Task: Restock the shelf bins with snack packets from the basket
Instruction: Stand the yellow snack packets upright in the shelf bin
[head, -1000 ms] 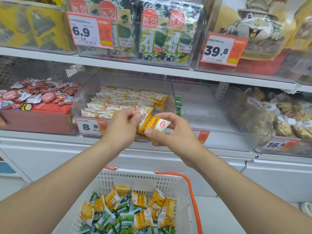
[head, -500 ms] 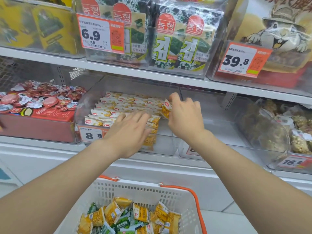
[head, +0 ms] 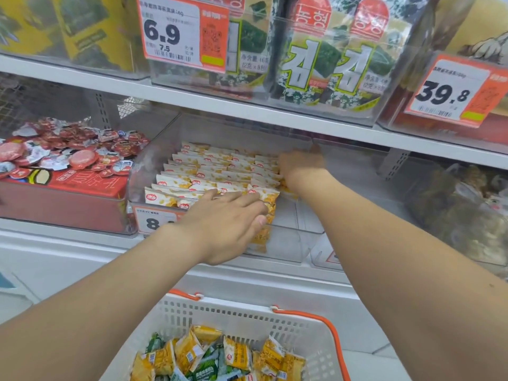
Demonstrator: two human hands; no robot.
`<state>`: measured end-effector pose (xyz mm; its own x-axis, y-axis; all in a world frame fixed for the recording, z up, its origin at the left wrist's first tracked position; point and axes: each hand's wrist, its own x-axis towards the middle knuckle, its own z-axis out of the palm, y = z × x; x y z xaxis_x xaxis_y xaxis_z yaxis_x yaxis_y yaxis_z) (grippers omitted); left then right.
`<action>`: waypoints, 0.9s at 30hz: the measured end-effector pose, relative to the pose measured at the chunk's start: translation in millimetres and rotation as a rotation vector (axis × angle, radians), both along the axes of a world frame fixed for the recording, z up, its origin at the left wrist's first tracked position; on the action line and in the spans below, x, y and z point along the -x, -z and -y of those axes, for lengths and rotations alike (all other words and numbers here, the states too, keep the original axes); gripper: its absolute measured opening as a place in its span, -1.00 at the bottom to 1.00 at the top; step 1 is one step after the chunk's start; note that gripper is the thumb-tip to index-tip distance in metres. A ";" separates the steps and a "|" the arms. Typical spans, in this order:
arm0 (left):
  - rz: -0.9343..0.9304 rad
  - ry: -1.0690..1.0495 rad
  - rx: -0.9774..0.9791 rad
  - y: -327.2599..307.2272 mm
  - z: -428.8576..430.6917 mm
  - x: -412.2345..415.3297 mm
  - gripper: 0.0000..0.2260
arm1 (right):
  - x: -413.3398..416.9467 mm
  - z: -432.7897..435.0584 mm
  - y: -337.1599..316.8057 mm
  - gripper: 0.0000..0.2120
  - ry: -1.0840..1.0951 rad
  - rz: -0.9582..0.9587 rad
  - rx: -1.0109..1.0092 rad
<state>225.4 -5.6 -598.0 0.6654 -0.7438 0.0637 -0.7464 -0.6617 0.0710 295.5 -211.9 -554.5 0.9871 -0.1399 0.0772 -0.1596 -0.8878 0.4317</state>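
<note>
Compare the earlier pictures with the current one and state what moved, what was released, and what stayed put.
The packet both hands held in front of the clear bin is no longer in them. The left hand moved forward onto the front row of yellow packets; the right hand reached deeper along the bin's right side, blurred. The basket stayed below.

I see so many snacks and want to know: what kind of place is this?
Probably a shop's snack aisle: price tags hang on clear bins, rows of snack packets lie in one, and a shopping basket waits below.
</note>
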 end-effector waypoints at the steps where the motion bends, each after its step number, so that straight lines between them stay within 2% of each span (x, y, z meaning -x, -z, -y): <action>1: 0.012 0.005 0.008 1.2 -0.1 -0.2 -0.45 | -4.3 0.9 2.4 -0.59 -0.002 0.029 0.003; 5: 0.043 0.007 0.024 4.7 0.8 -2.1 -0.45 | -15.2 2.1 11.6 -0.66 -0.024 0.036 0.008; 9: 0.030 -0.003 0.032 5.9 2.2 -4.0 -0.49 | -18.8 0.7 10.7 -0.67 -0.002 0.131 -0.007; 15: 0.004 -0.060 -0.010 5.8 2.9 0.2 -0.55 | -13.8 -7.2 14.2 -0.55 0.102 -0.017 -0.166; 18: 0.044 -0.105 -0.023 5.6 4.3 5.1 -0.51 | 0.5 -9.3 12.8 -0.61 0.105 -0.080 -0.239; 20: 0.025 -0.113 0.010 3.5 4.5 6.3 -0.57 | 21.6 -13.7 6.9 -0.66 0.058 -0.098 -0.286; 22: -0.057 -0.083 0.147 1.2 3.2 7.6 -0.64 | 49.1 -15.1 0.4 -0.82 -0.006 -0.013 -0.374; 23: -0.099 -0.059 0.219 0.9 2.0 9.1 -0.66 | 66.3 -15.7 -0.8 -0.92 -0.050 0.092 -0.437; 24: -0.113 -0.030 0.270 0.5 0.7 12.2 -0.67 | 82.4 -17.0 0.5 -0.93 -0.100 0.214 -0.501; 25: -0.077 -0.003 0.297 0.2 0.0 17.1 -0.68 | 100.9 -20.9 1.9 -0.86 -0.153 0.336 -0.565; 27: 0.083 0.016 0.306 -0.8 0.4 31.3 -0.73 | 138.0 -30.8 6.1 -0.76 -0.261 0.515 -0.679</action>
<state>194.2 -6.0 -597.1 0.6369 -0.6922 0.3396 -0.7682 -0.6070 0.2035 157.5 -181.1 -560.6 0.8595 -0.0924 0.5027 0.0549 -0.9611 -0.2706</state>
